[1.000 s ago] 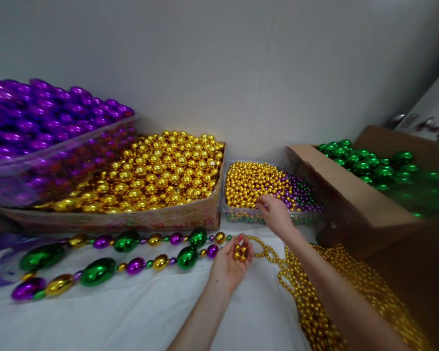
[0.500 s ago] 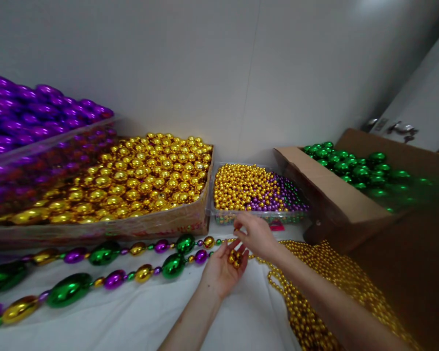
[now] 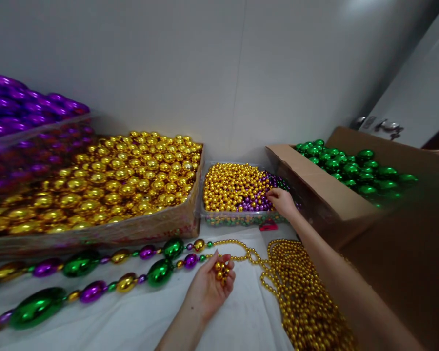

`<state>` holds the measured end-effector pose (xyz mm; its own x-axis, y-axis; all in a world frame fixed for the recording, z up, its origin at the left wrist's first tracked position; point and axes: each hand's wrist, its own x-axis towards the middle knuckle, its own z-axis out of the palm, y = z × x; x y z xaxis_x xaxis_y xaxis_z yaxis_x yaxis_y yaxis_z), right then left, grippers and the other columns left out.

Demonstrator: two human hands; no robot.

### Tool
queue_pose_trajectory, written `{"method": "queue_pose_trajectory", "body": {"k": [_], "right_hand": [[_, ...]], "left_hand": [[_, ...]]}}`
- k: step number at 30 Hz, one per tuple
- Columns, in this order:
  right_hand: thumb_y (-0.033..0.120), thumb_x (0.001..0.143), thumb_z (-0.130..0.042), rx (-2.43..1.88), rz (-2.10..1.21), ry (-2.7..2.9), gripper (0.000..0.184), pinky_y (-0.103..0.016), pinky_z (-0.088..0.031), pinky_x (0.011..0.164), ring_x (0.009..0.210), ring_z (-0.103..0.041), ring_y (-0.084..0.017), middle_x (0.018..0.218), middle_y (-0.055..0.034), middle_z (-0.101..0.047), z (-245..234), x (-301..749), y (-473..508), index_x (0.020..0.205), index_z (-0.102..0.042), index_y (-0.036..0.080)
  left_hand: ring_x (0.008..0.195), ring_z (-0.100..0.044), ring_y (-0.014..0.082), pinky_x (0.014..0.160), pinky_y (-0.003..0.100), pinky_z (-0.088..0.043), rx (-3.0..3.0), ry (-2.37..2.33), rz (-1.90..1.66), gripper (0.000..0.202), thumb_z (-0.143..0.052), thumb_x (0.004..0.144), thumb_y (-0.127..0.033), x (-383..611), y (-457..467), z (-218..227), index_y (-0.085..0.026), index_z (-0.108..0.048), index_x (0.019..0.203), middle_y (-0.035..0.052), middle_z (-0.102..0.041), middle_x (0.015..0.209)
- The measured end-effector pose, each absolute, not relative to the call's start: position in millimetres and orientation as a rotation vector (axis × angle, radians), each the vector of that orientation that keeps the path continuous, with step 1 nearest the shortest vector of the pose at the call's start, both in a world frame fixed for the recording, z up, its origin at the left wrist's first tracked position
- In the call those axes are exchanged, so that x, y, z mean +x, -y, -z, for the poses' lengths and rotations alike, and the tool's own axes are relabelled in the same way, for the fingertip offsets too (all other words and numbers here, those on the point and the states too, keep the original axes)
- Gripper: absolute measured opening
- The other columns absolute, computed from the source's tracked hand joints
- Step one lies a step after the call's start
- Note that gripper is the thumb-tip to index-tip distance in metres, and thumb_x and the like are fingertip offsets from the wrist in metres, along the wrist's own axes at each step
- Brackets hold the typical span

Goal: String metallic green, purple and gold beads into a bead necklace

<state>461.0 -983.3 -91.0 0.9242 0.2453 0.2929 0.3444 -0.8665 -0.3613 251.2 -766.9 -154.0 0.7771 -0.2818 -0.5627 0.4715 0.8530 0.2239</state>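
Note:
Several small round gold beads (image 3: 222,271) lie in the cupped palm of my left hand (image 3: 211,287), fingers curled around them above the white cloth. My right hand (image 3: 282,201) reaches into a clear plastic tray (image 3: 237,218), its fingertips pinched together over the small purple beads (image 3: 256,201). Whether a bead is between those fingertips is hidden. Small gold beads (image 3: 230,183) fill the tray's left side, with some green ones at the back right. Just beyond my left hand, a strand of large green, purple and gold beads (image 3: 160,272) joins a thin gold bead chain (image 3: 237,242).
A box of large gold beads (image 3: 146,170) stands left of the tray, with purple beads (image 3: 25,105) in a bin farther left. At right, a cardboard box (image 3: 314,180) holds green beads (image 3: 354,165). A heap of gold bead chains (image 3: 303,292) lies below my right forearm.
My right hand has moved from above my left palm, away and rightward, to the purple beads in the tray. My left hand still cups gold beads, now lower. The view has shifted slightly right.

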Motion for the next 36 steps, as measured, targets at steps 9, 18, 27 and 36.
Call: {"method": "queue_pose_trajectory", "body": {"k": [9,18,27,36], "right_hand": [[0.04,0.076,-0.067,-2.836,0.217,0.465,0.036,-0.03,-0.043,0.074,0.089,-0.058,-0.02,0.101,-0.0081,-0.062,84,438,958,0.101,-0.059,0.015],[0.039,0.086,-0.057,-3.005,0.086,0.19,0.041,-0.038,-0.048,0.079,0.091,-0.058,-0.019,0.107,-0.0089,-0.058,86,447,945,0.117,-0.052,0.014],[0.032,0.089,-0.057,-2.867,-0.023,0.173,0.032,-0.042,-0.049,0.086,0.101,-0.058,-0.021,0.115,-0.0083,-0.057,86,460,942,0.116,-0.055,0.015],[0.03,0.09,-0.056,-2.272,-0.327,0.056,0.026,-0.034,-0.053,0.074,0.086,-0.061,-0.016,0.105,-0.0065,-0.061,76,491,955,0.11,-0.057,0.013]], "left_hand": [[0.05,-0.057,0.0117,0.043,0.02,-0.047,0.383,-0.598,0.419,0.021,-0.048,0.09,-0.031,239,761,156,-0.011,-0.057,0.091,0.006,-0.06,0.068],[0.048,-0.057,0.012,0.041,0.019,-0.046,0.38,-0.644,0.414,0.017,-0.054,0.087,-0.028,235,765,159,-0.012,-0.057,0.09,0.0049,-0.06,0.065],[0.047,-0.056,0.0116,0.04,0.019,-0.045,0.378,-0.657,0.414,0.016,-0.054,0.086,-0.028,238,773,158,-0.012,-0.057,0.09,0.0041,-0.06,0.064],[0.047,-0.056,0.0115,0.04,0.018,-0.044,0.384,-0.697,0.422,0.014,-0.058,0.083,-0.025,232,781,161,-0.012,-0.058,0.09,0.0043,-0.061,0.064]]}}
